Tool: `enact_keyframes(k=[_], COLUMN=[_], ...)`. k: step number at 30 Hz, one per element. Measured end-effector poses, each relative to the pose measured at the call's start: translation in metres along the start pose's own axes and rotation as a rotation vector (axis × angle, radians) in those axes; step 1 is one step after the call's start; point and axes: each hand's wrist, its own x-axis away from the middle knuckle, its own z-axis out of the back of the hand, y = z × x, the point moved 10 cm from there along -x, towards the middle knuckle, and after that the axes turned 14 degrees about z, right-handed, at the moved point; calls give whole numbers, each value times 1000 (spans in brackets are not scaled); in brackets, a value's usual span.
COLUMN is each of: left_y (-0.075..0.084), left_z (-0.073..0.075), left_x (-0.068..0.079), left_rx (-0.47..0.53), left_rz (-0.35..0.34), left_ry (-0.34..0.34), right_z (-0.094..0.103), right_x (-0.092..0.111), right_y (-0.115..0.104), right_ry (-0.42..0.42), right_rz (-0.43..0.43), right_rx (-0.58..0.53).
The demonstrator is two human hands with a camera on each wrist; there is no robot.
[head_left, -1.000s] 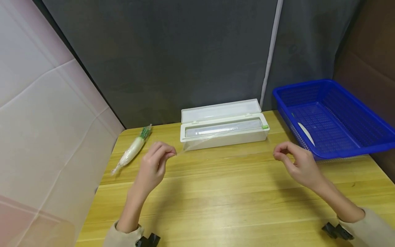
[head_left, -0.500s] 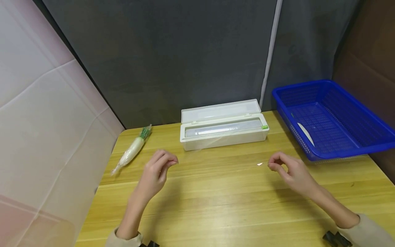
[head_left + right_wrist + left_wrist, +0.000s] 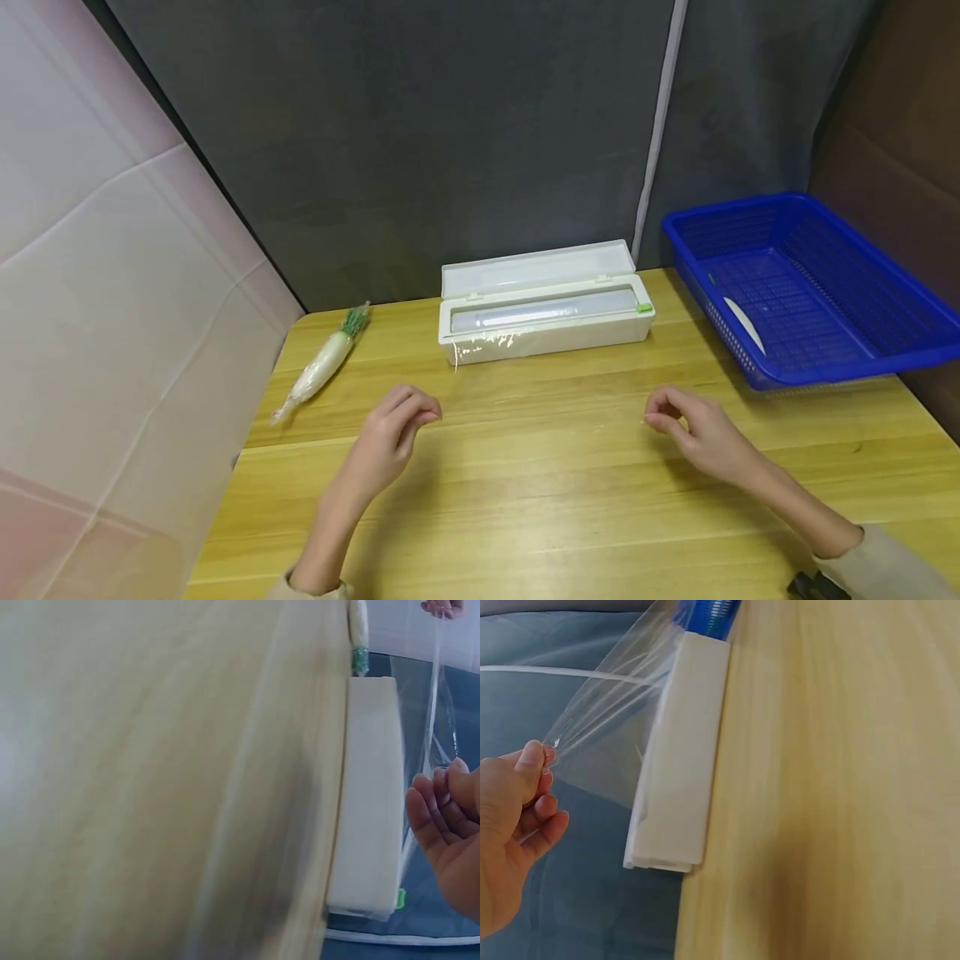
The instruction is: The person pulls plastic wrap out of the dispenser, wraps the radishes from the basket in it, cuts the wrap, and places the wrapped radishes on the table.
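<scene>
Sheer cling film (image 3: pixel 604 731) spans both hands and runs back to a white cling film dispenser box (image 3: pixel 555 339). The box's lid (image 3: pixel 536 271) is raised, and the film roll (image 3: pixel 517 317) shows inside. My left hand (image 3: pixel 390 433) pinches one corner of the film between thumb and fingers, in front of the box's left end. The opposite corner is pinched by my right hand (image 3: pixel 701 437), seen up close in the right wrist view with gathered film at the fingertips. Both hands are above the wooden table, nearer to me than the box.
A white radish (image 3: pixel 321 367) with green tops, wrapped in film, lies at the table's left. On the right stands a blue plastic basket (image 3: pixel 862 367) with a white object (image 3: pixel 744 325) inside. A grey curtain (image 3: pixel 390 150) hangs behind the table.
Both hands have moved toward me, away from the box, drawing the film out with them. The right hand has also shifted a little left. Box, radish and basket stay in place.
</scene>
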Motion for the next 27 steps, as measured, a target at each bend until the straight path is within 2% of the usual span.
enact_keyframes(k=[10,19,22,27], left_y=[-7,-17,-19,-21], left_z=[-24,-50,-60,-73], left_x=[14,23,26,29], left_rx=[-7,-88,-121,-163], left_rz=[3,78,99,123], left_ry=[-78,-163,-209,-273], right_z=[-13,-18,-20,-22], right_x=[12,18,20,21], right_y=[16,27,31,32], right_ry=[-82,-177,-219,-265], right_rz=[-81,-160,-162,-109], right_rx=[-9,10,28,34])
